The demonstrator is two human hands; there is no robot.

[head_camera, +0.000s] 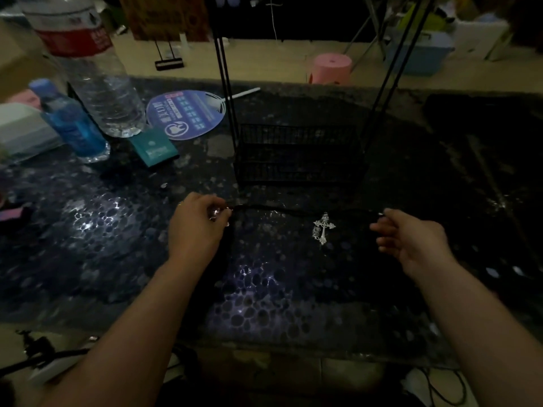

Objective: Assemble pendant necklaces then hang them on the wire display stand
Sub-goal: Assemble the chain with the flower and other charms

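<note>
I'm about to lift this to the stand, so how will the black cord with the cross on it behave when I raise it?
The black cord looks thin and soft, so it will likely sag between the left hand and right hand. The silver cross pendant hangs from it and will probably swing and slide toward the low point.

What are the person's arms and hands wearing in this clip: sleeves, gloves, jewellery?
Both forearms are bare to the bottom edge of the frame; no sleeves or gloves show. The left hand has what looks like a thin ring on one finger. The right hand shows no ring or wristband.
</note>
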